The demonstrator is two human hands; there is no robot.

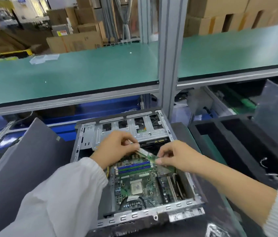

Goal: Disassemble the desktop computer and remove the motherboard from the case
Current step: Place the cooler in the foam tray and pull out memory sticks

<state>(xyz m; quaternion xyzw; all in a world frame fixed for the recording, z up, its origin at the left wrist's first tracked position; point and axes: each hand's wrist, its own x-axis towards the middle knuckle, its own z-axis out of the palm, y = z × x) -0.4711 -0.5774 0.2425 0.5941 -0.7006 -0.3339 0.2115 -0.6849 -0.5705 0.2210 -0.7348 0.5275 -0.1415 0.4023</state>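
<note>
Head view: a memory stick (146,154) is being pinched endwise by the left hand (114,147) and right hand (177,158), keeping fingers off its chips; the motherboard (140,183) is still being kept in the case (90,139) below both hands.

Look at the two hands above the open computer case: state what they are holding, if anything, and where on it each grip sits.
A memory stick, lifted above the motherboard. Left hand pinches its far end; right hand pinches its near end.

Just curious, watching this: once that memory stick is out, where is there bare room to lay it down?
The green shelf above the case is mostly bare, apart from a clear plastic tray at its far left. Inside the case it is crowded: the motherboard fills it, and both hands, left and right, hold the memory stick there.
</note>
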